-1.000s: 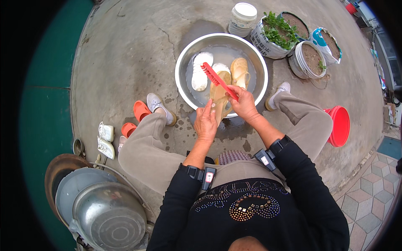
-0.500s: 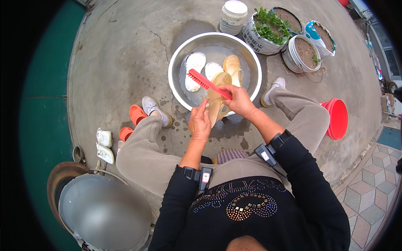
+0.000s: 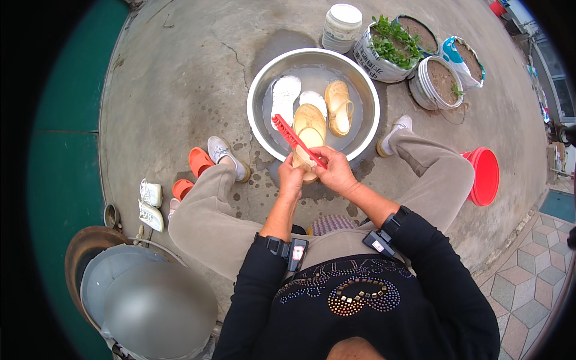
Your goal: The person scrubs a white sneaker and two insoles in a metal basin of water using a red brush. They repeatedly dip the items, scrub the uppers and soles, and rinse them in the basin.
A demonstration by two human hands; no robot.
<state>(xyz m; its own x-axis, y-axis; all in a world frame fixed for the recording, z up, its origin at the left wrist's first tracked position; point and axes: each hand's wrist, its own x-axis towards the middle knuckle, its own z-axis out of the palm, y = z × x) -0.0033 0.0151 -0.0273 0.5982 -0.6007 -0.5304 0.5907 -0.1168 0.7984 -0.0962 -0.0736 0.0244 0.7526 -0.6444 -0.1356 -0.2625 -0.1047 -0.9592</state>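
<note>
My left hand (image 3: 291, 178) grips a tan clog (image 3: 309, 120) by its heel end, over the near rim of a round metal basin (image 3: 254, 96). Closed around the handle of a red scrubbing brush (image 3: 290, 133), my right hand (image 3: 338, 173) is beside the clog's heel. The brush slants across the clog, its bristled end up and to the left. In the basin's water lie a second tan clog (image 3: 339, 99) and a white shoe (image 3: 285, 95). Another white shoe (image 3: 312, 99) shows partly behind the held clog.
Beyond the basin stand a white lidded bucket (image 3: 341, 29), a leafy plant sack (image 3: 384, 67) and a soil-filled pail (image 3: 433, 84). A red bucket (image 3: 482, 176) is by my right knee. Orange clogs (image 3: 200, 161) and white sneakers (image 3: 150, 205) lie left; a grey tub (image 3: 120, 282) is nearer.
The held clog has turned so its open top faces up. My right hand and the brush have come lower, toward the clog's heel.
</note>
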